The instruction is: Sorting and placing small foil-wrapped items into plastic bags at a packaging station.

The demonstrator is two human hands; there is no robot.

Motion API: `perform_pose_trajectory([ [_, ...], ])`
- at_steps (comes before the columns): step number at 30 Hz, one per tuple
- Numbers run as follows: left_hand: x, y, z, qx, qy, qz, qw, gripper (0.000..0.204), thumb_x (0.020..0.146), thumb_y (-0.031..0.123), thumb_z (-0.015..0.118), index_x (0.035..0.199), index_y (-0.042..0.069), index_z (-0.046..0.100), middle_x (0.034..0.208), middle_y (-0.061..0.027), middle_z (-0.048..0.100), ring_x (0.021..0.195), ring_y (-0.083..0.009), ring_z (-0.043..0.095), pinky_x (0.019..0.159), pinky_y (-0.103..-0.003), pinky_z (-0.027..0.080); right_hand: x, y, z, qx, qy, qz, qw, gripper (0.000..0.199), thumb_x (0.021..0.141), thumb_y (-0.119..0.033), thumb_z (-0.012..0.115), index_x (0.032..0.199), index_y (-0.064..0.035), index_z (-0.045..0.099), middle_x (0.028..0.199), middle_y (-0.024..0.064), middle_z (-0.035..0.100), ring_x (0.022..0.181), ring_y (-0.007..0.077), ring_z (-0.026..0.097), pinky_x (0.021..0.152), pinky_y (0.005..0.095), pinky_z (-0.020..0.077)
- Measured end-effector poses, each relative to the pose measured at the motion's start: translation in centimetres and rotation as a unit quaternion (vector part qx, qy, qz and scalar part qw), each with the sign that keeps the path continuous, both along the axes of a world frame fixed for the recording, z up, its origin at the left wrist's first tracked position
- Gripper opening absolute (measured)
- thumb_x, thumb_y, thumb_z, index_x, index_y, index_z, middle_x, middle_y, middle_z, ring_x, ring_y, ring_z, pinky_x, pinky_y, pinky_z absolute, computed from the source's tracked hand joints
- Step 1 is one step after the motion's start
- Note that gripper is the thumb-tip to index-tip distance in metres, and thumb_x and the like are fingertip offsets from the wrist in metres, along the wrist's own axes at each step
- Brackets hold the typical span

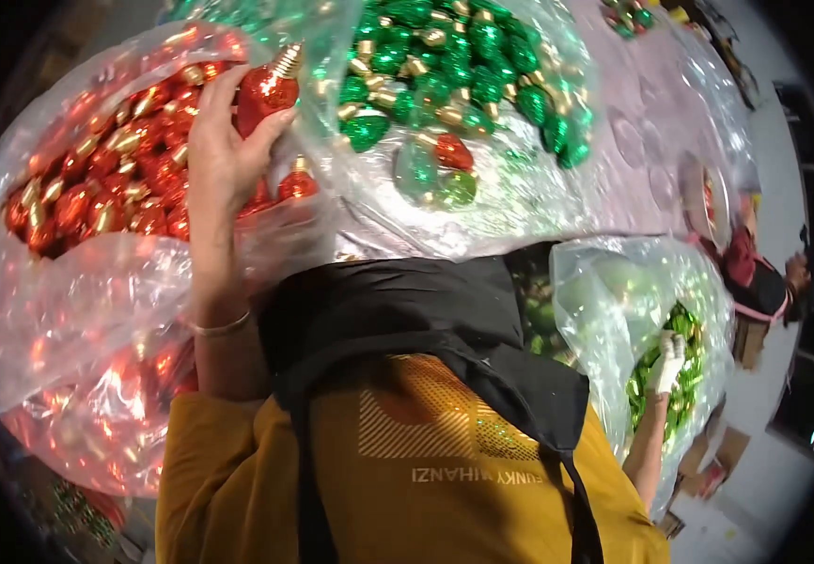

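Note:
My left hand (pixel 224 141) is closed round a red bulb-shaped ornament (pixel 271 91) with a gold screw-like cap pointing up. It holds the bulb above the right edge of a clear plastic bag full of red bulb ornaments (pixel 106 174). Another red bulb (pixel 297 183) lies just below that hand. Far off to the right, my right hand (pixel 670 365), with white covering on it, reaches into a bag of shiny light green ornaments (pixel 687 399). Its fingers look bent together among them; what they grip, if anything, is hidden.
Ahead lies a heap of green bulb ornaments (pixel 454 56) in clear plastic. Before it, one red bulb (pixel 452 150) and a lighter green one (pixel 459 188) sit on a shiny plastic sheet (pixel 510 211). Another person (pixel 755 273) is at the right, near cardboard boxes (pixel 727 456).

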State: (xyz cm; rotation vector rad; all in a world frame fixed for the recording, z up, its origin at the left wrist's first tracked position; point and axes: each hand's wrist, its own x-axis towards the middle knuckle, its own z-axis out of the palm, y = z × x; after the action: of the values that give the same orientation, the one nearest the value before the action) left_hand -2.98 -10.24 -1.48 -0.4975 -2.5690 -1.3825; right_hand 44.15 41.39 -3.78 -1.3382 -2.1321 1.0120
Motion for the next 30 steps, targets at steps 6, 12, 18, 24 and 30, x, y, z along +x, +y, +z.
perform_pose_trajectory([
  [6,2.0,6.1,1.6,0.109,0.127,-0.153,0.974,0.053,0.074,0.018,0.077,0.118,-0.001,0.054,0.105,-0.0169,0.06,0.094,-0.0263,0.062,0.082,-0.034,0.05,-12.4,-10.2,10.0,-0.027,0.118,0.05,0.991,0.021,0.09,-0.02,0.055,0.095,-0.0005,0.059,0.076,0.0076,0.059,0.051,0.0114,0.053,0.04,0.0252,0.0409],
  [12,3.9,12.0,2.4,-0.004,0.128,-0.29,0.948,0.047,0.074,0.017,0.075,0.113,0.001,0.056,0.103,-0.0171,0.059,0.092,-0.0306,0.062,0.08,-0.037,0.049,-32.7,-15.3,5.6,0.301,-0.235,0.451,0.807,0.035,0.081,-0.014,0.054,0.115,-0.0102,0.06,0.108,0.0156,0.062,0.097,0.0334,0.062,0.083,0.0394,0.0498],
  [18,3.0,11.6,2.7,-0.136,0.115,-0.324,0.929,0.048,0.072,0.025,0.073,0.111,0.001,0.058,0.099,-0.0196,0.062,0.094,-0.036,0.06,0.08,-0.04,0.049,-42.5,-17.1,0.4,0.211,-0.276,0.548,0.761,0.039,0.081,-0.018,0.054,0.119,-0.0086,0.058,0.109,0.0196,0.063,0.098,0.0342,0.063,0.084,0.0402,0.0497],
  [24,1.4,13.0,5.2,-0.352,-0.032,-0.349,0.868,0.048,0.071,0.034,0.072,0.104,0.001,0.063,0.092,-0.0213,0.065,0.09,-0.0353,0.062,0.081,-0.04,0.049,-38.2,-18.1,3.7,0.179,-0.212,0.523,0.806,0.029,0.08,-0.024,0.058,0.1,-0.0054,0.067,0.094,0.0213,0.066,0.088,0.0334,0.066,0.078,0.0412,0.051],
  [30,1.0,17.4,4.6,-0.476,0.014,-0.419,0.773,0.039,0.076,0.03,0.068,0.101,0.0,0.064,0.091,-0.0215,0.064,0.087,-0.0345,0.062,0.078,-0.04,0.048,-36.7,-17.8,1.9,0.199,-0.191,0.565,0.777,0.026,0.078,-0.029,0.063,0.082,-0.0043,0.07,0.076,0.0194,0.067,0.074,0.0329,0.067,0.069,0.0415,0.0516],
])
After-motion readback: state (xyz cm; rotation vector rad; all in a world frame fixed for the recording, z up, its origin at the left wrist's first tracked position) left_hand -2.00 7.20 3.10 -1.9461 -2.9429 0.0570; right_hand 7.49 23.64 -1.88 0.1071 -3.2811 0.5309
